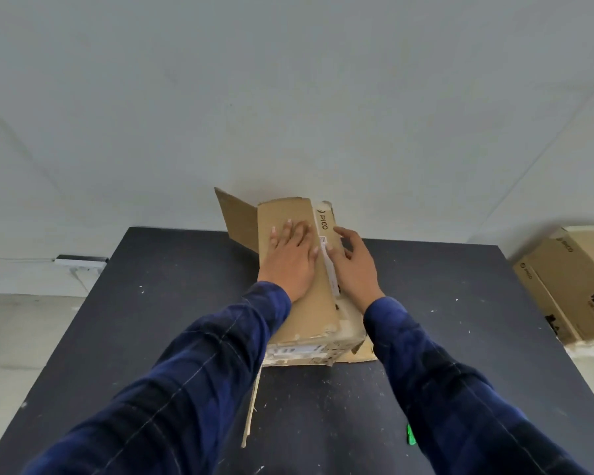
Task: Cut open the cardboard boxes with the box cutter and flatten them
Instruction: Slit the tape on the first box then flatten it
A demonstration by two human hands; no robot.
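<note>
Pressing stage of flattening. The cardboard box [309, 317] lies near the middle of the dark table [151, 303], directly ahead of the person, its long axis running away from the body toward the wall. The left hand [290, 258] lies flat and released, palm down on the top panel. The right hand [355, 265] rests just beside it, its fingers extended along the box's right edge by the white label strip, with no clenched grasp visible. One flap [235, 217] stands up at the far left corner. Both hands are equally near, so downward pressure along this axis probably decides the collapse. A small green object [410, 438], possibly the box cutter, lies near the right sleeve. Another box [570, 279] sits well apart, right.
</note>
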